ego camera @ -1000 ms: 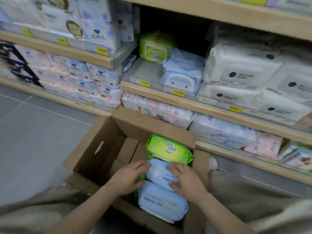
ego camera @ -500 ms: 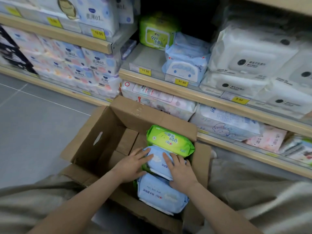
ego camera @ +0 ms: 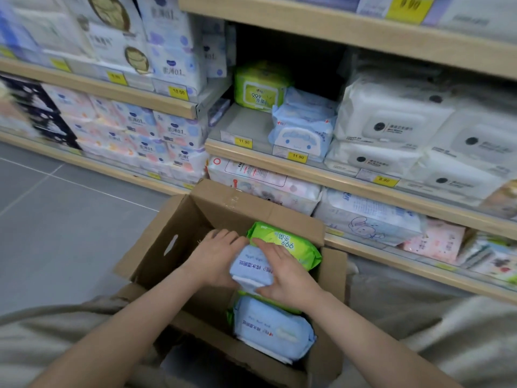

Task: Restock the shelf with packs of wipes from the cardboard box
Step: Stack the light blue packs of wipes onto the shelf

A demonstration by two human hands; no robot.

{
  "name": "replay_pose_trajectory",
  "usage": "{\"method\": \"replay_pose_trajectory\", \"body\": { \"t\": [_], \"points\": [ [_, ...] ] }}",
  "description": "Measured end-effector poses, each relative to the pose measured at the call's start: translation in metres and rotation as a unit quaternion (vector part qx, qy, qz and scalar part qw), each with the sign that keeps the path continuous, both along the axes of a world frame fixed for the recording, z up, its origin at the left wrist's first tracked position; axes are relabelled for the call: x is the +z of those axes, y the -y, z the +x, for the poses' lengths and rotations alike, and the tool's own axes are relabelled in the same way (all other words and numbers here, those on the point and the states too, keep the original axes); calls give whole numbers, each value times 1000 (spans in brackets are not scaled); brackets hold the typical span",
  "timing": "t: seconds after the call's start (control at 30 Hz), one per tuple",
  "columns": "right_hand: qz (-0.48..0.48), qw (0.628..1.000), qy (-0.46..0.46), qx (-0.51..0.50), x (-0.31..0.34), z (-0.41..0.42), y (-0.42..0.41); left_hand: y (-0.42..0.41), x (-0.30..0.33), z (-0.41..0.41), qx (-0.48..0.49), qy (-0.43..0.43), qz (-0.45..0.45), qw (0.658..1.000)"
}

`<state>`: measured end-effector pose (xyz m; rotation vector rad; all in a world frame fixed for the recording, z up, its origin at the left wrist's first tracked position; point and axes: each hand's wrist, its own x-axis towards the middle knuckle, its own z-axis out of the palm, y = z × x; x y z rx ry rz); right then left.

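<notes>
Wipes in a blue pack sat clasped between both hands, left hand and right hand gripping opposite ends, likely to lift it from the cardboard box. Beyond the hands, a wooden shelf held matching blue packs; grey tiled floor lay leftward.

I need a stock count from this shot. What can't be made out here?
- Packs deeper in the cardboard box: head view, hidden by the blue pack, left hand and right hand.
- Left-hand price tags: blurred.
- Green pack small print: too small.
- Far-right shelf goods: cut off by the edge.
</notes>
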<state>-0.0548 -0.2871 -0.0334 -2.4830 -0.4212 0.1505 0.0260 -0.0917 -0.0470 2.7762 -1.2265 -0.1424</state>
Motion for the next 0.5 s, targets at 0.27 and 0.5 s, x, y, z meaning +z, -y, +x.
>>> {"method": "replay_pose_trajectory", "body": {
  "t": [0.27,0.5],
  "points": [
    [-40,999,11,27,-47,-43,21,-77,9,-8,137,-2,57,989],
    [-202,961,-149,120,-85,-68,23,-93,-8,-22,164,-1,92,982]
  ]
}}
